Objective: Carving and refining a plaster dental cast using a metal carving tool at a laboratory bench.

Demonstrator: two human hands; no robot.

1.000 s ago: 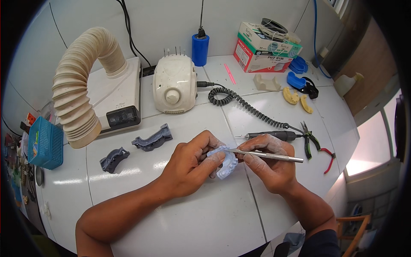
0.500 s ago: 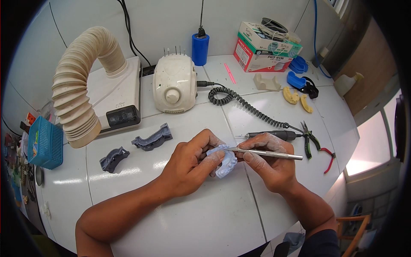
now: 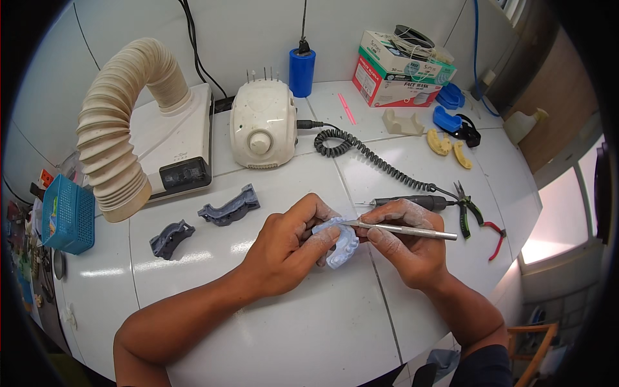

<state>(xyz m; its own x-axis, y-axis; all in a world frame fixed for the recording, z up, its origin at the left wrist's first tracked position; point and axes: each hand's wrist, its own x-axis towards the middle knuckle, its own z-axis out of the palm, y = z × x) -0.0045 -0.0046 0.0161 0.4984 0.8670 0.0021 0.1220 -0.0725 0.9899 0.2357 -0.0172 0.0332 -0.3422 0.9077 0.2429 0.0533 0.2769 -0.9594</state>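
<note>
Near the centre of the bench, my left hand (image 3: 290,248) is closed on a pale blue dental model (image 3: 343,251), a curved piece with tooth shapes, its thumb over the upper part. My right hand (image 3: 412,258) is closed round a slim silver metal hobby knife (image 3: 425,231), whose tip meets the model’s upper edge beside my left thumb. White dust coats the fingertips. Behind my right hand lies a dark rotary handpiece (image 3: 422,203) on a coiled cord. Two dark grey moulded pieces (image 3: 229,205) (image 3: 169,242) lie left of my hands.
A ribbed extraction hose (image 3: 109,142) arches at left beside a blue basket (image 3: 71,216). Behind stand a white control unit (image 3: 261,116), a blue cylinder (image 3: 302,74) and stacked boxes (image 3: 400,84). Pliers (image 3: 469,219), yellow casts (image 3: 440,145) and blue trays (image 3: 446,117) lie at right, near the bench edge.
My hands keep their grips on the model and knife, with only very slight shifts of fingers and blade. The surrounding objects stay put, the view moving minimally.
</note>
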